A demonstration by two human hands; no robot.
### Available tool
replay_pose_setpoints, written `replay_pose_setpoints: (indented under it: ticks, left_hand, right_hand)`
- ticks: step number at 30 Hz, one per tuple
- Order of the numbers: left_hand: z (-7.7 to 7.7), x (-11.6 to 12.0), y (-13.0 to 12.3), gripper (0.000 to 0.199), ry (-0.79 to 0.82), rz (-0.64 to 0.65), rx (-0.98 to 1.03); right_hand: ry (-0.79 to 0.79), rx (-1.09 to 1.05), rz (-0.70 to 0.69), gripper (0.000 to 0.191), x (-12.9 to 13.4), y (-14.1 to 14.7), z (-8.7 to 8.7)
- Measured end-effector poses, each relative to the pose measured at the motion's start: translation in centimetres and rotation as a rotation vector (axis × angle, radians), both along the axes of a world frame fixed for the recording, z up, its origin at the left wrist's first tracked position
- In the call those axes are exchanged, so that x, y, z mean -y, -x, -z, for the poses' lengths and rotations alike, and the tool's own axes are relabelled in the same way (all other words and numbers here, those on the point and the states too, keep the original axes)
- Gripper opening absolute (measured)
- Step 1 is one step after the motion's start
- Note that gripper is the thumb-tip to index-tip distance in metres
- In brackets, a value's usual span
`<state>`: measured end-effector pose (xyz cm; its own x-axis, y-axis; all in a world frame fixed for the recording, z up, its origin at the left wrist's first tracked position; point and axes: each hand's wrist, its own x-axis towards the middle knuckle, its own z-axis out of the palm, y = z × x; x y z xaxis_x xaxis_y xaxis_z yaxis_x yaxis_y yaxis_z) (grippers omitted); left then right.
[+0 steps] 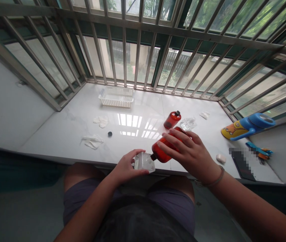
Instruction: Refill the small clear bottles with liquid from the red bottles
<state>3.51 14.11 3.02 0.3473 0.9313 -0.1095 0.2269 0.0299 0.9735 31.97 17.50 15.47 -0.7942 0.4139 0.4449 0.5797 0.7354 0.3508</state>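
My left hand (129, 167) is wrapped round a small clear square container (144, 162) near the counter's front edge. My right hand (187, 151) grips a red-brown bottle (160, 150), which lies almost level with its neck sloping down to the left. The bottle's dark mouth is at the container's right side; whether liquid is flowing I cannot tell. Behind it stands a second red-brown bottle (172, 120) with a black cap. Another clear container (188, 123) sits beside that bottle, partly behind my right hand. A loose black cap (110, 134) lies to the left.
A white perforated basket (117, 98) stands at the back. Crumpled tissues (93, 141) lie at the left, another tissue (204, 115) back right. At the right are a blue and yellow flask (246, 126), a whitish lump (220, 158), a dark flat object (242, 164) and keys (261, 153). Metal bars border the counter.
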Motion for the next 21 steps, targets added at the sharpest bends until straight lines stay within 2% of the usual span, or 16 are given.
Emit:
replay_pose_setpoints:
  ticks: [8,13,17,21]
  left_hand:
    - [0.3,0.1,0.2,0.078,0.031,-0.011,0.080]
    - [0.6,0.0,0.8,0.076,0.047,-0.063,0.077]
    - [1.3,-0.2,2.1,0.073,0.036,-0.137,0.049]
    - [2.6,-0.5,4.4,0.071,0.021,-0.232,0.068]
  right_hand:
    - [0.241,-0.175,0.146,0.055,0.8,-0.2,5.1]
    - [0.456,-0.523,0.282,0.066,1.0,-0.9,8.8]
    - [0.483,-0.761,0.364,0.071,0.9,-2.1,12.4]
    - [0.584,-0.978,0.601,0.081,0.8,-3.9,15.8]
